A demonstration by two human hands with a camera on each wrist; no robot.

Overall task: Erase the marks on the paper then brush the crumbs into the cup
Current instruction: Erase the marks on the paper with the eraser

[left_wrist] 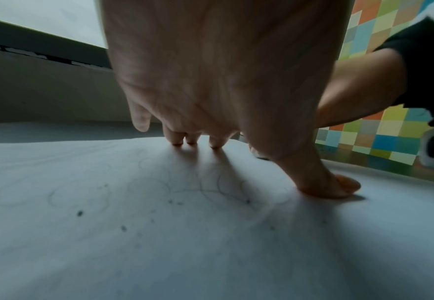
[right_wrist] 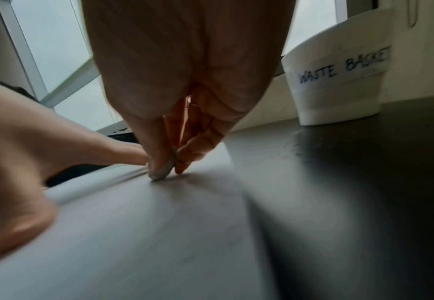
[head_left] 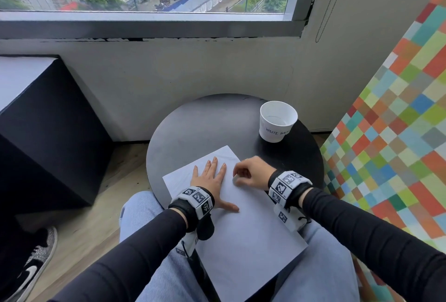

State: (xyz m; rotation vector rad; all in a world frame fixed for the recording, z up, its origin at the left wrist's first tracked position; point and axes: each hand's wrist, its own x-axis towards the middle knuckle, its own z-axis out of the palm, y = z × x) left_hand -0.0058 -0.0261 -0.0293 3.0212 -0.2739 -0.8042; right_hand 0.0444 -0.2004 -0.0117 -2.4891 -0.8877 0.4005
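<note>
A white sheet of paper (head_left: pixel 246 236) lies across the round black table (head_left: pixel 193 128) and overhangs its near edge onto my lap. My left hand (head_left: pixel 210 178) lies flat on the paper's far half with fingers spread, pressing it down. In the left wrist view faint pencil loops (left_wrist: pixel 190 190) and dark eraser crumbs (left_wrist: pixel 80 213) show on the paper under that hand. My right hand (head_left: pixel 248 172) pinches a small grey-white eraser (right_wrist: pixel 163 170) between thumb and fingers, its tip on the paper near the right edge. The white cup (head_left: pixel 277 120) labelled "WASTE BASKET" stands at the table's far right.
A dark box-like block (head_left: pixel 48 128) stands to the left of the table. A wall with coloured squares (head_left: pixel 398 132) runs close along the right. The window wall (head_left: pixel 193 67) is just behind the table. Someone's sneaker (head_left: pixel 31 265) is on the floor at the lower left.
</note>
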